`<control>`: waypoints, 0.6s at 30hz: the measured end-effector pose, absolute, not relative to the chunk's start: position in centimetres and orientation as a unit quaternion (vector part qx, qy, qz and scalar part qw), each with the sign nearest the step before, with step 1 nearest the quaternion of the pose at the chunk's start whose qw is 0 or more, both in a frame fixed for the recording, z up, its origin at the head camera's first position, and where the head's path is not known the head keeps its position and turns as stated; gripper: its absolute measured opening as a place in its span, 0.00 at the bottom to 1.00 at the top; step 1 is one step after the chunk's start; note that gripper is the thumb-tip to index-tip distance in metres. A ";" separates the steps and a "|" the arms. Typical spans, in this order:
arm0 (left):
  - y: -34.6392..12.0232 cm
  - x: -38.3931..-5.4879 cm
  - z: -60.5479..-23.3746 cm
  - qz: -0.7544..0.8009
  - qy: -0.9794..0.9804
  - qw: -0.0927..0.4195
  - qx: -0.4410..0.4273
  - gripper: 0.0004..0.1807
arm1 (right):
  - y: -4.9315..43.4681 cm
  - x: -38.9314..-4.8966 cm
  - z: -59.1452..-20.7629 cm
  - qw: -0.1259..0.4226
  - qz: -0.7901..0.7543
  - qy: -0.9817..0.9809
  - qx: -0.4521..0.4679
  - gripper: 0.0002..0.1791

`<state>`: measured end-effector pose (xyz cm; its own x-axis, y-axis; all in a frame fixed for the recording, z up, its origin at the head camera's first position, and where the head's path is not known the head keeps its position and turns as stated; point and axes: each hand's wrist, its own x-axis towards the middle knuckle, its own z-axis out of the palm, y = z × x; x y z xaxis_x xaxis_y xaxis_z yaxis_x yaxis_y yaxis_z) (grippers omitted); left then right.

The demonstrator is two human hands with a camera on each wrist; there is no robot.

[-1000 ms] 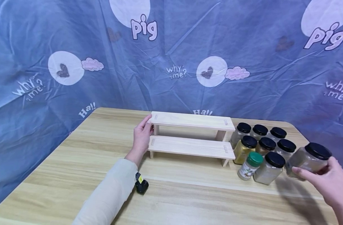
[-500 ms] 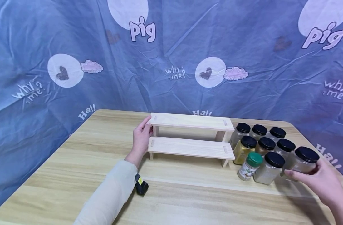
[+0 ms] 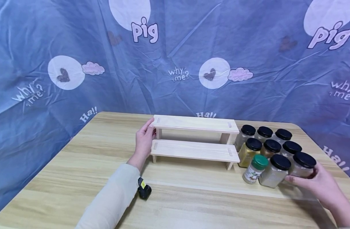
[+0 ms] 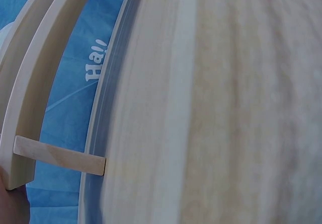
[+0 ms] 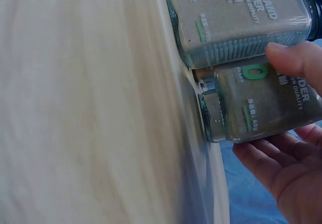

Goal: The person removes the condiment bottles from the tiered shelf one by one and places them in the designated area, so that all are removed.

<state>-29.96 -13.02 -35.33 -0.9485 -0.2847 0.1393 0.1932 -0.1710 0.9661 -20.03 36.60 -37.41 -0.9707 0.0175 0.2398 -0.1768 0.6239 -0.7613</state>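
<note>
A two-tier light wooden shelf stands near the back of the table, its left end gripped by my left hand. At the right, my right hand holds a clear square spice jar with a black lid, thumb on one side and fingers on the other. The right wrist view shows this jar's brownish contents and green-marked label, close beside a salt and pepper jar. Whether the held jar's base fully touches the table is hard to tell. A green-capped shaker stands in front of the group.
Several black-lidded jars, including a yellow-filled jar, stand in rows just right of the shelf. A small black device is at my left wrist, above the wooden table. A blue printed cloth hangs behind.
My right hand has carried the spice jar left and down, from the right of the group to beside the front jar. The left hand and the shelf have stayed in place.
</note>
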 end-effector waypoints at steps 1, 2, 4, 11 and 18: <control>-13.0 -30.0 -35.3 -0.764 -0.625 0.156 0.038 0.19 | 36.6 -20.0 -37.4 0.111 0.425 -0.897 0.041 0.33; -13.0 -30.0 -35.3 -0.764 -0.625 0.157 0.040 0.19 | 36.6 -20.0 -37.5 0.111 0.418 -0.901 0.037 0.33; -13.0 -30.0 -35.3 -0.765 -0.624 0.157 0.042 0.19 | 36.7 -19.9 -37.6 0.109 0.406 -0.907 0.030 0.32; -13.0 -30.0 -35.4 -0.764 -0.624 0.157 0.046 0.20 | 36.8 -20.2 -38.2 0.104 0.413 -0.905 0.026 0.33; -13.0 -30.1 -35.4 -0.767 -0.621 0.158 0.038 0.19 | 36.9 -20.3 -38.6 0.103 0.418 -0.902 0.027 0.32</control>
